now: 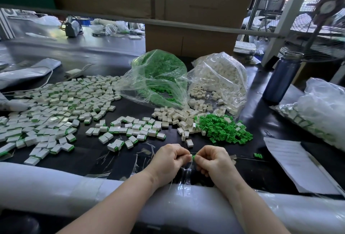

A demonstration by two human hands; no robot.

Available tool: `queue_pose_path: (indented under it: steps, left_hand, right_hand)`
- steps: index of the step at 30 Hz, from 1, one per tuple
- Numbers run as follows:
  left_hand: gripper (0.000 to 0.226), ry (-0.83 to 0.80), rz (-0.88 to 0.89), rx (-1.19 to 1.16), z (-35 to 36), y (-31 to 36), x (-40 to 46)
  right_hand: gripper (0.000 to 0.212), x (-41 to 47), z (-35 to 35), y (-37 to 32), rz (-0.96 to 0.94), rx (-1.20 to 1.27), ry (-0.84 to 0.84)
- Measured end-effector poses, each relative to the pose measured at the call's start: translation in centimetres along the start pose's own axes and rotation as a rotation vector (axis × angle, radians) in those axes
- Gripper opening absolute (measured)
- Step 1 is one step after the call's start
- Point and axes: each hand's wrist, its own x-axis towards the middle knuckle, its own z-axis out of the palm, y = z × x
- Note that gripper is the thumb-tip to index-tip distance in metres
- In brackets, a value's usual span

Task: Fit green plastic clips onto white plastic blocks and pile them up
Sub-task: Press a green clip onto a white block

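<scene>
- Both hands meet right at the near edge of the desk, close to the body, probably so the small parts sit where the person can see and squeeze them.
- The left hand has its fingers curled round a white block. Only a sliver shows, so how it's turned is hard to tell.
- The right hand pinches a green clip and holds it against the end of the block, so this looks like the push-on step.
- Loose supplies sit just ahead of the hands: a heap of green clips on the right and a heap of bare white blocks touching it on its left. Handy for grabbing one of each.
- Both heaps spill from open bags behind them, the green bag and the white bag, side by side.
- Finished pieces are spread out to the left, well apart from the raw parts, likely so they don't get mixed. It's more of a scatter than a neat pile.
- One stray clip lies near the paper sheet on the right.
</scene>
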Motion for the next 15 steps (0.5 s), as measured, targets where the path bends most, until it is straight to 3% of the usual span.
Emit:
queue_pose_path:
  steps: [11,15]
  left_hand:
    - [0.014,-0.005,0.023,0.041,0.0,0.01,0.0]
    - [0.014,-0.021,0.038,0.075,-0.07,0.14,-0.13]
  right_hand:
    - [0.024,-0.05,-0.03,-0.03,0.001,-0.008,-0.015]
    - [0.023,-0.12,-0.11,-0.05,-0.036,-0.121,-0.037]
